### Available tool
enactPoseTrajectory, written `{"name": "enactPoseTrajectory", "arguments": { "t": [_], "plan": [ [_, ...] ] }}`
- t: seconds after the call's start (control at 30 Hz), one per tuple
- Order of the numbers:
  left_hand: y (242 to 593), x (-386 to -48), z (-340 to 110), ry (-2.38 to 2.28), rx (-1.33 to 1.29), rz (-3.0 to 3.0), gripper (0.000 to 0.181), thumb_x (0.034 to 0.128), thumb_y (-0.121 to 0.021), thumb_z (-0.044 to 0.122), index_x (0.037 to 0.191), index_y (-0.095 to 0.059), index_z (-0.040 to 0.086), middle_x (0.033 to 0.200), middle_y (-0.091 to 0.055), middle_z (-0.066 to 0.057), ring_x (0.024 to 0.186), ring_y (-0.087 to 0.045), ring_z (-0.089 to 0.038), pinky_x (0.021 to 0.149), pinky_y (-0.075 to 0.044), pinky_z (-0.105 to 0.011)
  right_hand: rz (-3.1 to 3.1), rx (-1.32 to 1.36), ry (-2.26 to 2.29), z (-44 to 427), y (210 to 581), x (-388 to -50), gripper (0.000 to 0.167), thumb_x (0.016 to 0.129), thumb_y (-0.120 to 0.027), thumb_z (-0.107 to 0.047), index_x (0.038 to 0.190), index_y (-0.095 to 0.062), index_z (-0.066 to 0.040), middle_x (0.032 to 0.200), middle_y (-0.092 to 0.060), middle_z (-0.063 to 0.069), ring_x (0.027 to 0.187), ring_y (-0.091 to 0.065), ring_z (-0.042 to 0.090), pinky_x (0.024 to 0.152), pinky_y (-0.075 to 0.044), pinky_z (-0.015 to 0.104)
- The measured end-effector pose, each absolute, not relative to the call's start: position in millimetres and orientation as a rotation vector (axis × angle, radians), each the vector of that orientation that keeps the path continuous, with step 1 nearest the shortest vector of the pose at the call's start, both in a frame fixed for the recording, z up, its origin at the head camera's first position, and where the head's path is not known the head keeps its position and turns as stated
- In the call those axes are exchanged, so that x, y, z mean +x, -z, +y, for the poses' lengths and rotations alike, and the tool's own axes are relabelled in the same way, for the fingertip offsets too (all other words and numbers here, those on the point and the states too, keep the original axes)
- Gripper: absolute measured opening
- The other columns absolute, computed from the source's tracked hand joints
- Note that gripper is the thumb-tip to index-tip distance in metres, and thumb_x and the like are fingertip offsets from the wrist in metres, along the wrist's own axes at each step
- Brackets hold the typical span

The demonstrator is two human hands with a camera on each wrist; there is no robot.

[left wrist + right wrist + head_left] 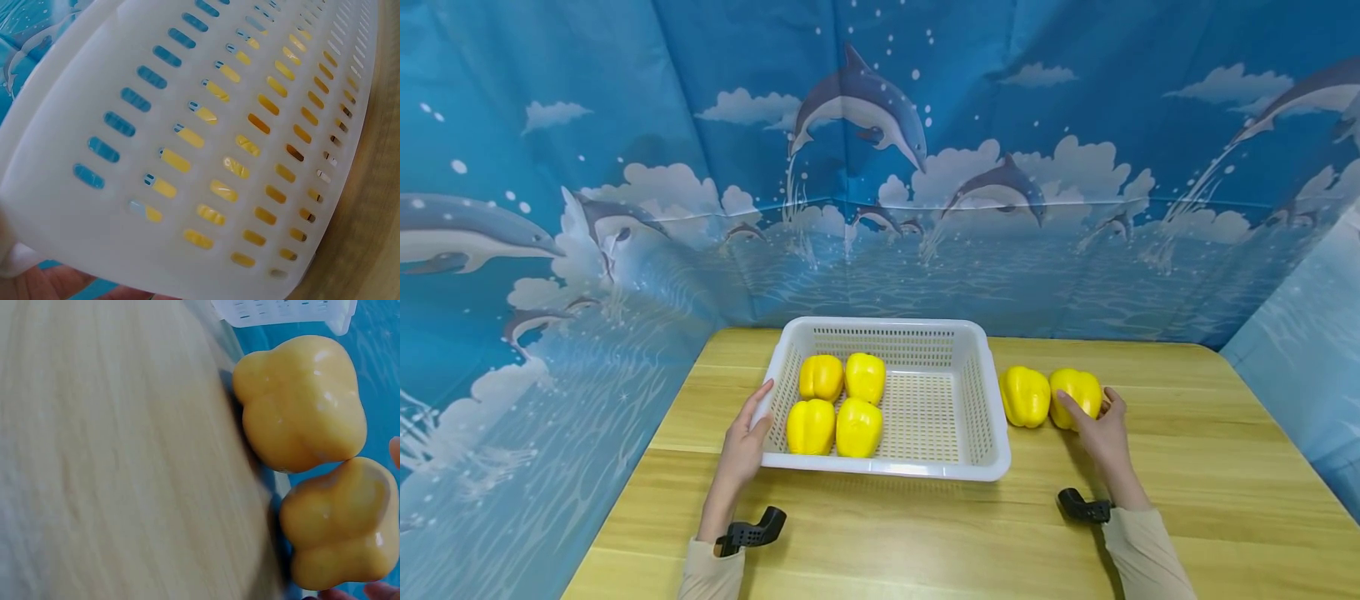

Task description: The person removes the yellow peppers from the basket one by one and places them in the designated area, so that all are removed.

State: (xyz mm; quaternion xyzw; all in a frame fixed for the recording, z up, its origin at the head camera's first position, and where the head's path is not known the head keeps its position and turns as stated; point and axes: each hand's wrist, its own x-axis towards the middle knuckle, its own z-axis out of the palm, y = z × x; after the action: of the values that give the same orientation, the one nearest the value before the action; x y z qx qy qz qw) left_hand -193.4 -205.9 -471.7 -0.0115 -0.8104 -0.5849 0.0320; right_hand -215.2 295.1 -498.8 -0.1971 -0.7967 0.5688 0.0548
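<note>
A white plastic basket (917,468) with slotted walls holds several yellow bell peppers (859,427) grouped in its left half. My left hand (741,446) grips the basket's left rim; in the left wrist view its fingers (56,284) show below the slotted wall. To the right of the basket, two more yellow bell peppers lie side by side on the table. The nearer one to the basket is the left pepper (1026,397). My right hand (1105,429) holds the right pepper (1075,395) between thumb and fingers. In the right wrist view, fingertips (381,590) show at that pepper's edge (340,525).
The wooden table (910,533) runs under everything. Behind it hangs a blue curtain (880,275) printed with dolphins, which also covers the sides. A black wrist camera (752,532) sits on my left wrist and another black camera (1084,507) on my right.
</note>
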Motion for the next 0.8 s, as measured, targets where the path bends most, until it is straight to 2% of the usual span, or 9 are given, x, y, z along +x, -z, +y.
{"name": "enactPoseTrajectory", "arguments": {
  "t": [0.1,0.4,0.6,0.8],
  "plan": [
    [472,-193,-206,1.796,-0.03,-2.496,0.05,0.101,-0.038,0.01,0.148,-0.033,0.027,0.153,-0.026,-0.008,0.134,-0.032,-0.033,0.101,-0.032,-0.056,-2.386,-0.6,-1.752,294,496,-212,0.104,0.088,-0.057,-0.053,0.148,0.015,-0.006,0.15,-0.003,0.032,0.135,-0.017,0.044,0.106,-0.023,0.054],
    [472,-193,-206,1.776,-0.046,-2.504,0.05,0.1011,-0.038,0.011,0.149,-0.032,0.026,0.153,-0.027,-0.01,0.133,-0.033,-0.034,0.099,-0.033,-0.057,-2.365,-0.556,-1.708,294,486,-200,0.099,0.09,-0.057,-0.049,0.15,0.009,-0.006,0.15,-0.006,0.03,0.135,-0.014,0.046,0.105,-0.021,0.057],
    [472,-193,-206,1.782,-0.046,-2.502,0.05,0.101,-0.038,0.011,0.148,-0.032,0.027,0.153,-0.027,-0.01,0.133,-0.034,-0.034,0.099,-0.033,-0.058,-2.278,-0.566,-1.651,287,477,-192,0.086,0.092,-0.055,-0.043,0.151,-0.005,-0.004,0.15,-0.016,0.023,0.134,-0.017,0.04,0.104,-0.023,0.055],
    [471,-193,-206,1.788,-0.034,-2.503,0.051,0.1009,-0.038,0.01,0.148,-0.032,0.027,0.152,-0.027,-0.01,0.132,-0.034,-0.035,0.098,-0.034,-0.059,-2.232,-0.546,-1.59,273,461,-187,0.069,0.095,-0.054,-0.039,0.148,-0.025,-0.004,0.148,-0.028,0.015,0.133,-0.026,0.033,0.1,-0.03,0.049]
  ]
}}
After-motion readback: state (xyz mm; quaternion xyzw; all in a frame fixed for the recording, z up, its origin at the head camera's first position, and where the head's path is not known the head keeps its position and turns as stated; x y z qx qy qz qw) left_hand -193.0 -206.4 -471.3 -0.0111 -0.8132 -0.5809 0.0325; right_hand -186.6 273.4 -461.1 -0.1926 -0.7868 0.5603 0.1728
